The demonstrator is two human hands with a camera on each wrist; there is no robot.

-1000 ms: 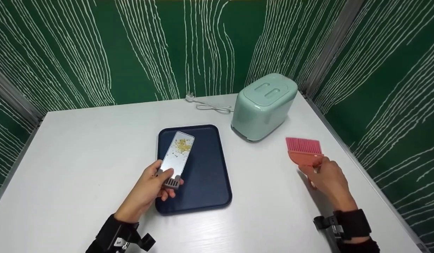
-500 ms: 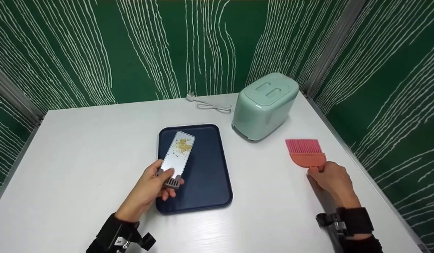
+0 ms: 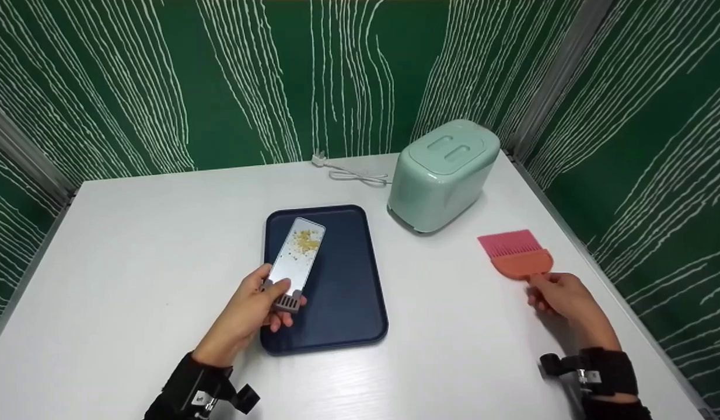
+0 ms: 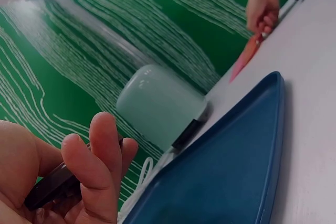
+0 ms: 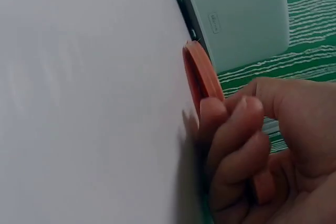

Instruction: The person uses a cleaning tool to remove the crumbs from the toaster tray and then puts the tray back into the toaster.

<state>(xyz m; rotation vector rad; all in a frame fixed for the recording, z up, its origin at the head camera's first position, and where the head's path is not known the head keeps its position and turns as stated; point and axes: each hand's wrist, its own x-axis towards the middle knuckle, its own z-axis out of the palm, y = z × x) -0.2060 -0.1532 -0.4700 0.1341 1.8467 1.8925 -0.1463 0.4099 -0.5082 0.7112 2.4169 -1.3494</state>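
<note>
My left hand (image 3: 249, 306) grips the slotted grey end of a toaster crumb tray (image 3: 287, 271), thumb on top and fingers beneath. Yellow crumbs (image 3: 306, 240) lie scattered near its far end. In the head view it overlaps a dark blue serving tray (image 3: 348, 297) on the table. Over at the right, my right hand (image 3: 570, 300) holds a small brush (image 3: 522, 264) by its handle. The brush has an orange body and pink bristles that point away from me. In the right wrist view, fingers curl round the orange handle (image 5: 263, 186), close over the white surface.
A mint-green toaster (image 3: 441, 186) stands at the back right, between the blue tray and the right wall. Its white cord (image 3: 360, 176) and plug (image 3: 319, 158) lie by the back edge. Green walls with white streaks (image 3: 348, 76) border the white table (image 3: 138, 256).
My right hand has shifted right and a little toward me with the brush, whose bristles have turned slightly to the left. The left hand and crumb tray have stayed almost still.
</note>
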